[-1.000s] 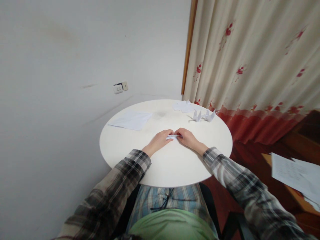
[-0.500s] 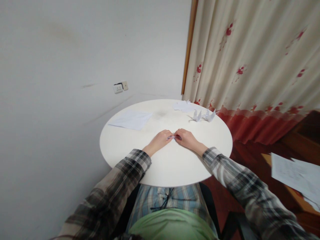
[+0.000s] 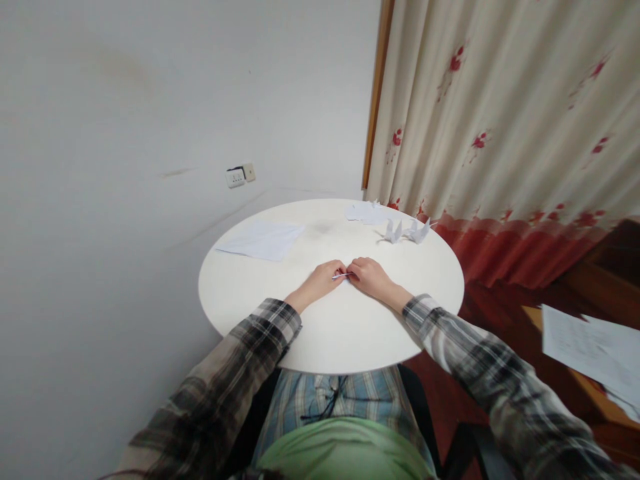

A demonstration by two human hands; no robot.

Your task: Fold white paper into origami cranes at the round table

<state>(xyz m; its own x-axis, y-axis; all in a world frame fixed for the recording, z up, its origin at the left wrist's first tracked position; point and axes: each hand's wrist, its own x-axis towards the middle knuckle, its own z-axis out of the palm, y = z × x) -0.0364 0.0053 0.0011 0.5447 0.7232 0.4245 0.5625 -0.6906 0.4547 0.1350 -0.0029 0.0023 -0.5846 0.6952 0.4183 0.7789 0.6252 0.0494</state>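
Between my hands, at the middle of the round white table, is a small folded piece of white paper. My left hand pinches it from the left, its fingers closed. From the other side my right hand also grips it, with the fingertips of both hands almost touching. Most of the paper is hidden by the fingers; only a thin edge shows. Beyond my right hand stand two folded paper cranes, a left one and a right one.
White paper sheets lie at the table's left back. More paper lies at the far edge. A wall with a socket is to the left, a flowered curtain to the right. Printed sheets lie on a wooden surface at lower right.
The fingers have shifted slightly round the paper, and its visible edge now slants a little. Both hands stay in nearly the same place.
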